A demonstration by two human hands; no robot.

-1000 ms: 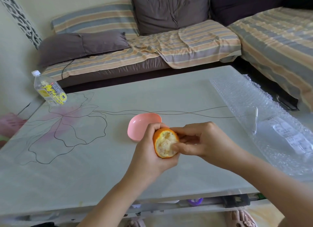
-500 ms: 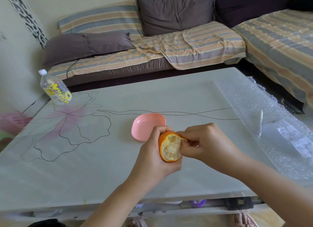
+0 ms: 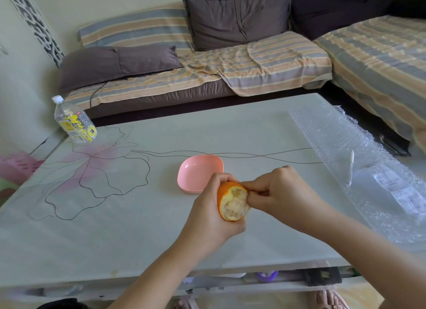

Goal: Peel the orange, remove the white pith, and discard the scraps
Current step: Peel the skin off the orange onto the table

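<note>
Above the table's (image 3: 115, 228) near edge, the left hand (image 3: 207, 211) grips the orange (image 3: 232, 201), partly peeled, pith showing; the right hand (image 3: 279, 193) pinches peel at its two o'clock; a pink dish (image 3: 198, 172) waits at eleven o'clock, no scraps visible inside.

the left hand (image 3: 207, 218) hid the orange's (image 3: 232, 203) back; the right hand's (image 3: 284, 193) curled fingers hid what they pinched. the label's (image 3: 396, 188) print was too small to read.

Orange (image 3: 232, 201) half-peeled, pale pith exposed, held above table, seemingly tilted.
</note>
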